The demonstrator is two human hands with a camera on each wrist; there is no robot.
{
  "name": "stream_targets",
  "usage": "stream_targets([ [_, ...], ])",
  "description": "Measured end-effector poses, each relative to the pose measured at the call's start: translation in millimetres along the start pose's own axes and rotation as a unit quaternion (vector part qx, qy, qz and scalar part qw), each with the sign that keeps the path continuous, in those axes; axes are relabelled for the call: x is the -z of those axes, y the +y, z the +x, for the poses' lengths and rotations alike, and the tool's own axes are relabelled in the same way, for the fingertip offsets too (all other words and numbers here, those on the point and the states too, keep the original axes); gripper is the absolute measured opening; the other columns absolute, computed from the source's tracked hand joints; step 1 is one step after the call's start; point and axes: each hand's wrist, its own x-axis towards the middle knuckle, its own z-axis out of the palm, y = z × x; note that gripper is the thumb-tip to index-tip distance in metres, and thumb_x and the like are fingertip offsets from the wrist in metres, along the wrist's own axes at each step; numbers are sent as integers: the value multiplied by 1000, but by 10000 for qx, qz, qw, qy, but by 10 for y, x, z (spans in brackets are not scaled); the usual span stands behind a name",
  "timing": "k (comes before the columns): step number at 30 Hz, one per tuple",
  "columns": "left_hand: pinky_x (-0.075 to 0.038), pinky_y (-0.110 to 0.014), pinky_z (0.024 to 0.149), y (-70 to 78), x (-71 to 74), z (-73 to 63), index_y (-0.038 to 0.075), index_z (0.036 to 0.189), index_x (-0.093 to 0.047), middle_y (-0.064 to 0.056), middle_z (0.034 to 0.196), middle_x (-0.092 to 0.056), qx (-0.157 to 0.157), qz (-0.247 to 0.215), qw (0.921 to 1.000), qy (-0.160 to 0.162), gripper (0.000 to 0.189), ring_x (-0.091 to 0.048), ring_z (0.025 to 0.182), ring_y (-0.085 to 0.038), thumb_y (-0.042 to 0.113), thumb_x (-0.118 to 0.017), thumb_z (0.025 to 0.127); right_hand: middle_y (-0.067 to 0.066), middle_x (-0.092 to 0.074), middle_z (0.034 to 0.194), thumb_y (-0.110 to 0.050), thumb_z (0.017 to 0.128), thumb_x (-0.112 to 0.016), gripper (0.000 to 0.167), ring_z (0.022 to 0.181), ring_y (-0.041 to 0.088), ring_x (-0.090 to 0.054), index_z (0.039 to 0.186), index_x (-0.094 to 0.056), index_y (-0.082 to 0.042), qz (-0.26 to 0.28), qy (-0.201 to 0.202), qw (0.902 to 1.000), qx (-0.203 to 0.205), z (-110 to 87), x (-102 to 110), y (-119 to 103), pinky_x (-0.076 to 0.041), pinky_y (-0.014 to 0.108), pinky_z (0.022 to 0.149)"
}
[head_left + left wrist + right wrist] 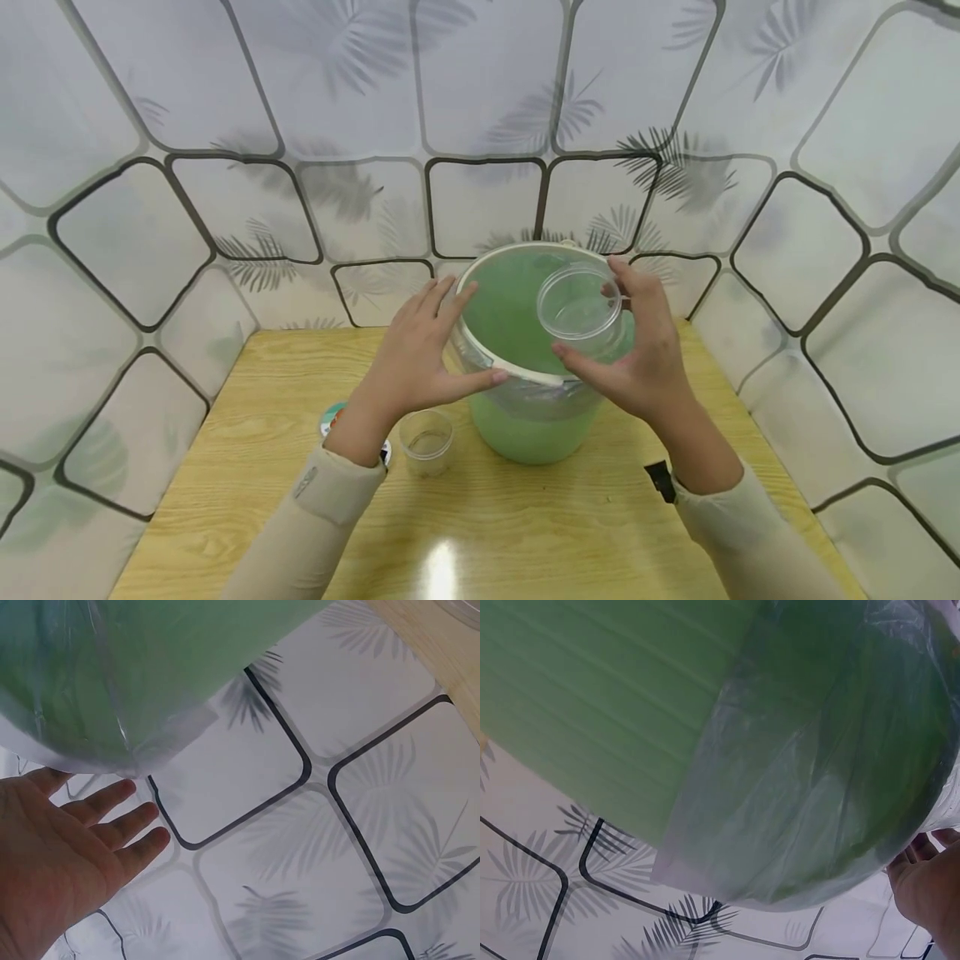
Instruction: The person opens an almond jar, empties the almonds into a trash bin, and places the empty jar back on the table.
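A clear round plastic tub (pixel 579 307) is gripped between the thumb and fingers of my right hand (pixel 647 354), over the mouth of a green trash bin (pixel 532 429). The bin has a white rim, with a clear plastic liner (pixel 772 787) folded down outside it. My left hand (pixel 420 354) is spread at the rim's left side, thumb toward the front; nothing is in it. In the left wrist view its fingers (pixel 135 825) extend loosely just below the liner's edge. The right wrist view shows only part of the right hand, with the bin hiding most of the tub.
Another clear tub (pixel 426 446) stands on the wooden table (pixel 247 467), left of the bin. A colourful round item (pixel 330 417) lies partly hidden under my left wrist. Patterned cloth walls (pixel 360 208) enclose the table at the back and both sides.
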Motion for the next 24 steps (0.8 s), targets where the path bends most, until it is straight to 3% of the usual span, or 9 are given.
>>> stream_targets([
  [11,-28,-64,127,-82,11,-134,27,169,-31,-17,173,-31,459,-27,9989,1,113,-27,161,-44,84,-69,79,27,-60,114,-54,84,-85,94,106,37,-57,146,-52,9,166,-12,9998,106,-60,-73,-141,-46,27,96],
  [17,-30,-68,125,-138,19,-230,30,168,-34,-14,174,-30,647,-105,9978,37,111,-28,160,-45,83,-72,78,24,-61,119,-54,84,-85,95,108,36,-57,147,-51,9,361,-117,9992,147,-112,-94,-211,-45,26,100],
  [24,-33,-71,122,-187,-5,-319,37,169,-28,-17,173,-31,730,-126,9973,24,110,-29,159,-48,82,-72,79,28,-59,120,-50,84,-86,94,110,37,-60,144,-50,13,807,-254,9959,325,-153,-118,-303,-49,28,105],
])
